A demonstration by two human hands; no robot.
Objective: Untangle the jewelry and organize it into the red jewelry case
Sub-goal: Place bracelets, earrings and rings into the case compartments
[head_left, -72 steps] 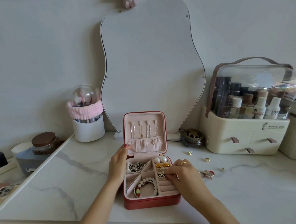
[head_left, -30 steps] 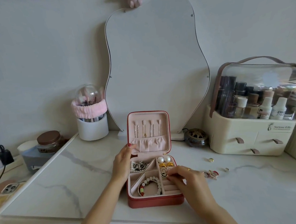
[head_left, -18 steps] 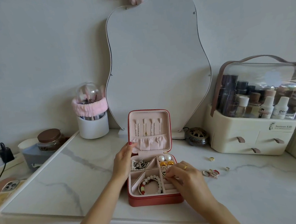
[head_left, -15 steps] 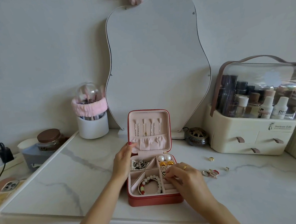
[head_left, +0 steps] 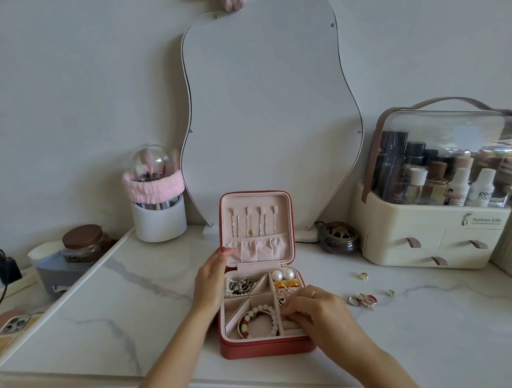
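Jewelry case [head_left: 264,346], red and open on the marble top, is where I work: my right hand [head_left: 317,311] has slid nearer me along the ring slots, fingertips curled, pinching something too small to name. Left of that grip, the bead bracelet [head_left: 257,320] sits stowed; beyond it, my left hand [head_left: 211,281] steadies the lid, fingers straight. Loose rings [head_left: 363,300] remain right. Farther right, the cosmetics organizer [head_left: 434,239] reads "Serious Life".
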